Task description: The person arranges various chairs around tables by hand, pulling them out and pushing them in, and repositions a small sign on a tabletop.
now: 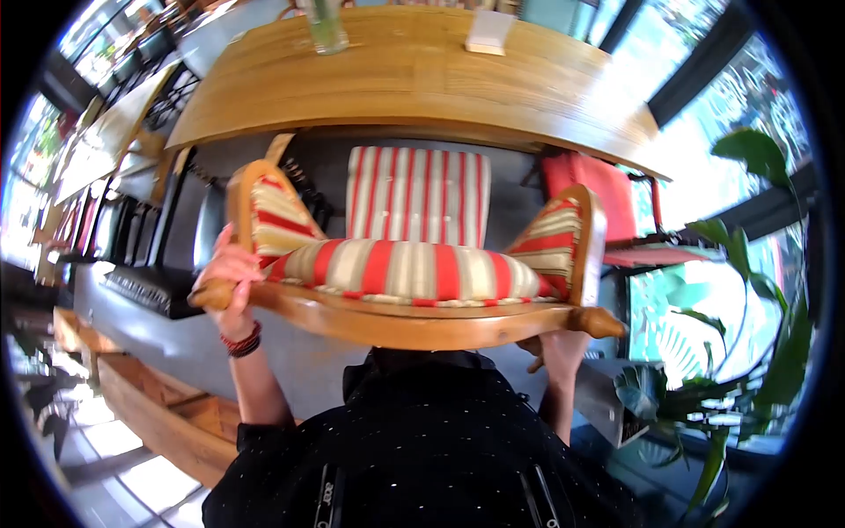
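A wooden armchair (400,327) with red, cream and tan striped upholstery stands right in front of my body, its padded back and frame nearest me. My left hand (231,273), with a red beaded bracelet at the wrist, is wrapped round the chair's frame near the rounded knob at the left. My right hand (563,348) grips the frame from below, near the right knob; part of it is hidden behind the wood. The striped seat (418,195) lies beyond the chair back, between the two padded arms.
Beyond the chair is a long wooden table (396,88) with a glass bottle (326,31) and a white card holder (489,33). A red chair (588,195) and leafy plants (783,352) stand right. A black chair (145,286) and wooden planter (158,409) are left.
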Tool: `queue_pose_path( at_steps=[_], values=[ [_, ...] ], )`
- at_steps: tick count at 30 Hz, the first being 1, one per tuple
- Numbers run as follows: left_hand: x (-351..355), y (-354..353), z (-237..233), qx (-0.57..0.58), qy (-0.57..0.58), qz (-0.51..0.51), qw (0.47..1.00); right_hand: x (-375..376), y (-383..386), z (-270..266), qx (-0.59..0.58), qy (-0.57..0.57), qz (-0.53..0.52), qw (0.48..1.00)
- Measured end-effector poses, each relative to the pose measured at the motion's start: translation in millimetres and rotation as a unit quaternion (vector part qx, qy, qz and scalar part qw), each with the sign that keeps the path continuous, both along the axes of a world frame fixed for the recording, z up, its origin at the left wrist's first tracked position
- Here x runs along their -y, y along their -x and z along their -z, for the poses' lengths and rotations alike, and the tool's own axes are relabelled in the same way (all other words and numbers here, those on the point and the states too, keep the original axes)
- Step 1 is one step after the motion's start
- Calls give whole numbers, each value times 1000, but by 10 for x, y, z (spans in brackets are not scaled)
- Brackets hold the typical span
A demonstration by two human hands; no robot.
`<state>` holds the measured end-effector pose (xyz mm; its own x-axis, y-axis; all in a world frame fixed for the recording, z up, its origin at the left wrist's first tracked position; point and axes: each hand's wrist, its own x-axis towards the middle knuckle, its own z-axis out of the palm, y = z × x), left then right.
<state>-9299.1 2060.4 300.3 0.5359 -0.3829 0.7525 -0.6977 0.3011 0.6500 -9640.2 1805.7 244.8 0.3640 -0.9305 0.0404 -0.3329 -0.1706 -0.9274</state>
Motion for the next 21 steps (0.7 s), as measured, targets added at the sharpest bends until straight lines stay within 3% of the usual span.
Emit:
queue_pose_path(
  at_steps=[4, 13, 18, 20, 21],
  values=[
    [1, -8, 77, 2, 14, 0, 1000, 73, -102, -98, 64, 45, -4, 997],
    [-15, -8, 75, -14, 5, 22, 1000, 140, -88, -72, -40, 134, 9, 990],
    [-187, -16, -6, -22, -102, 43, 994, 179, -14, 90, -90, 182, 21, 979],
    [-475, 12, -177, -1, -149, 76, 986, 111, 4, 23, -118, 131, 9, 984],
    [-698, -25, -227, 10, -167, 46, 985, 160, 85, 151, -70, 118, 9, 990]
  ],
)
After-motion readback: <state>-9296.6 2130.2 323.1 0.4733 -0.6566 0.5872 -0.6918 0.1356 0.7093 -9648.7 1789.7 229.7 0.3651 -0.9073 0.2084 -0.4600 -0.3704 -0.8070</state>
